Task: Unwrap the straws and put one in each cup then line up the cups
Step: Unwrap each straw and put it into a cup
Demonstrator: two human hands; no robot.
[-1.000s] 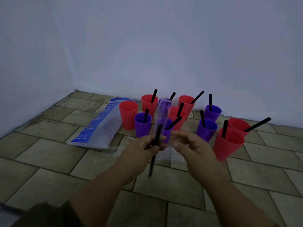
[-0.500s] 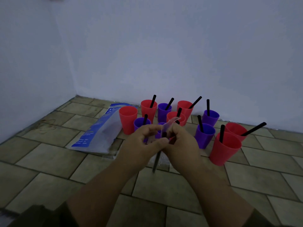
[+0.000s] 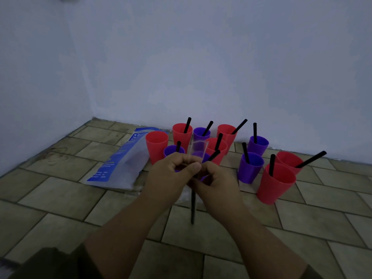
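Six red cups (image 3: 156,146), five purple cups (image 3: 250,168), eleven straws (image 3: 193,206), one wrapper (image 3: 198,147).

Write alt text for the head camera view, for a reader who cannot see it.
A left hand and right hand together pinch a black straw partly inside its clear wrapper, above a tiled floor. Behind them stand red and purple cups, most with a black straw in; the leftmost red cup has none. A blue-and-clear bag lies beside it.

Tiled floor (image 3: 60,198) carries cups (image 3: 275,184), a plastic bag (image 3: 118,164), perhaps clear wrappers (image 3: 184,199).
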